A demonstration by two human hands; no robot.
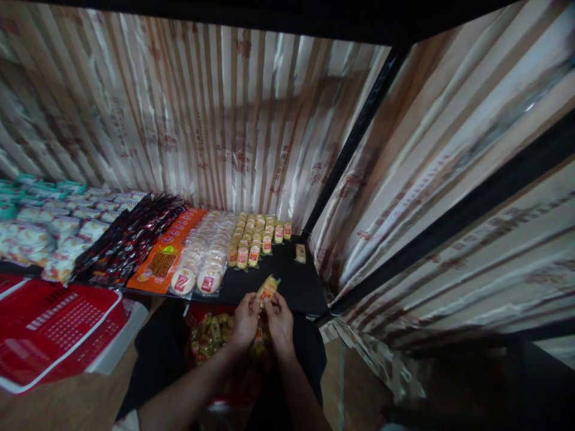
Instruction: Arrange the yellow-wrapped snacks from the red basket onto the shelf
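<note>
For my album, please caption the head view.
Bare left hand and right hand hold an oblong, yellow, plastic-wrapped snack by a flat black shelf.

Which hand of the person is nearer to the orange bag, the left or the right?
Left. The left hand is to the right of the orange bag and closer to the person; the right hand is farther right, beyond the left one.

You've got one wrapped snack (268, 288) pinched in the fingers of your left hand (245, 320) and your right hand (280, 321). Oblong, yellowish, clear film, orange-red label facing you. Long axis slanted, upper end leaning right. Lower end partly behind your fingers, near the black shelf's (302, 293) front edge.
</note>
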